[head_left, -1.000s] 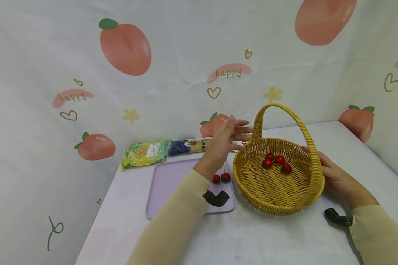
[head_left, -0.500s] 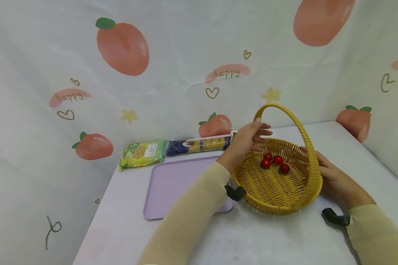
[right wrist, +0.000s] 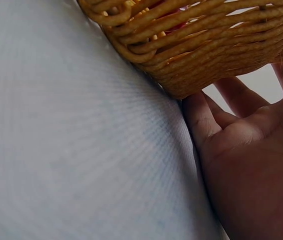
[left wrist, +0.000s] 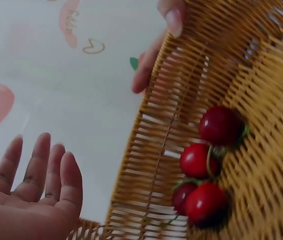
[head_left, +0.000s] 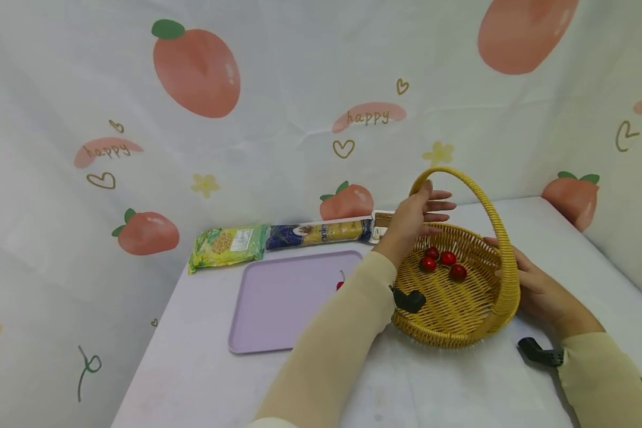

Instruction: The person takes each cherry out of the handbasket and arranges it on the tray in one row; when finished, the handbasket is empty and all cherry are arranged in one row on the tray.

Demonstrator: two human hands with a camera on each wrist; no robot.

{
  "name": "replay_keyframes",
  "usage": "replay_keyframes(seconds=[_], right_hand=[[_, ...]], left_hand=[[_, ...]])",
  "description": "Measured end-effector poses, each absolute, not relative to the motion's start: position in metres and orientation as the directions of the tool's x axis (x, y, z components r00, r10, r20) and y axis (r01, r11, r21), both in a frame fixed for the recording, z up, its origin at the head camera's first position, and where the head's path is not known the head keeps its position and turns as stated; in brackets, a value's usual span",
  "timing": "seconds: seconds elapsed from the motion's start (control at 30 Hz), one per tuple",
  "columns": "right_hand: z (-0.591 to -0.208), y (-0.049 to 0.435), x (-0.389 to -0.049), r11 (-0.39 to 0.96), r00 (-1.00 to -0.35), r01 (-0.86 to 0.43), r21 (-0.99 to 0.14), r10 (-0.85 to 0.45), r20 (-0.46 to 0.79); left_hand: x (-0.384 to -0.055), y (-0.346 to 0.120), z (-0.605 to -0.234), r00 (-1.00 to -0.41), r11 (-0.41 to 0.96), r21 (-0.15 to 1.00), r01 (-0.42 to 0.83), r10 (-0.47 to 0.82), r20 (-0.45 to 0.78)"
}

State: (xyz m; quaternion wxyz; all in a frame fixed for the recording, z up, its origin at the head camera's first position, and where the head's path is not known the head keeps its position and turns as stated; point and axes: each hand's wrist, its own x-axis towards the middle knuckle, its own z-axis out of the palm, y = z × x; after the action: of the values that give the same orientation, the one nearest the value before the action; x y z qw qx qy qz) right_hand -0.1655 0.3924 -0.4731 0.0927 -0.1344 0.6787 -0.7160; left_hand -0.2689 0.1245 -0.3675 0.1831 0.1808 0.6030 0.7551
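The yellow wicker basket (head_left: 449, 340), holding four cherries (head_left: 458, 272), is set on the table (head_left: 192, 368) between the left hand (head_left: 413, 221) and the right hand (head_left: 545, 291), its handle (head_left: 505, 255) arched from far left to near right. Its right rim is gripped by the right; the left is held with fingers spread beside the handle's far end, contact being unclear.

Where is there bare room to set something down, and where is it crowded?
Bare table shows in front of the basket, between the sleeves; beyond the right hand; and left of the tray, whose left half is bare too. Crowded: behind the tray, by the packets, and the basket's left, by the left hand.
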Motion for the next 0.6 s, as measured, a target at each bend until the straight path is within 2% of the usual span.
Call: replay_keyframes(seconds=[0.33, 0.6], right_hand=[[-0.474, 0.392, -0.165, -0.071, -0.947, -0.032, -0.997, -0.316, 0.053], [-0.473, 0.393, -0.166, -0.069, -0.943, -0.035, -0.997, -0.33, 0.056]], left_hand=[[-0.272, 0.125, -0.404, -0.85, -0.12, 0.991, -0.05, 0.526, 0.021], [-0.27, 0.124, -0.407, -0.831, 0.073, 0.997, -0.036, 0.552, -0.07]])
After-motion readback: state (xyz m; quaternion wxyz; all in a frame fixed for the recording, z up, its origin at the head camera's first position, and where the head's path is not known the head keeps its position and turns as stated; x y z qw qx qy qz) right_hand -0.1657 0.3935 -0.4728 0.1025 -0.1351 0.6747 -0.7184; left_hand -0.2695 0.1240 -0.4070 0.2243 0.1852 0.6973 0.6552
